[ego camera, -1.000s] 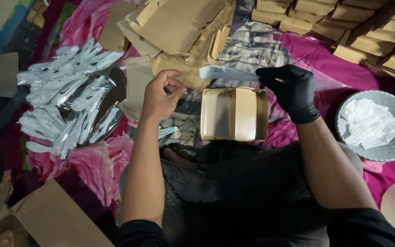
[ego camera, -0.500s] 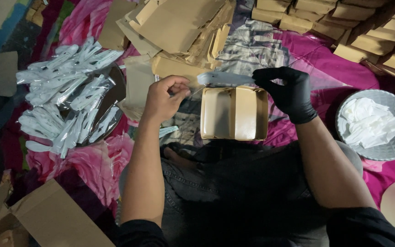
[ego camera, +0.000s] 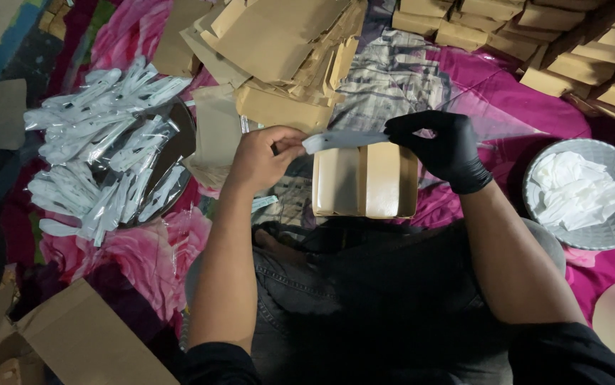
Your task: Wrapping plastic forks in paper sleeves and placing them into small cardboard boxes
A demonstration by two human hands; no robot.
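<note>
Item, at nine o'clock: tray of wrapped white cutlery. Centre: left hand, bare, pinched shut on one end of a wrapped cutlery piece; right hand, black-gloved, pinched on the other end, held across an open brown paper box. Step judged: placing the piece; lowering it calls for level alignment. Three o'clock: grey bowl of napkins. Surface: pink floral cloth, dim room

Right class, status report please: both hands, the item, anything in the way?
Left hand bare, right hand gloved, each pinching one end of wrapped utensil. Held above open brown box. Nothing in the way.
</note>
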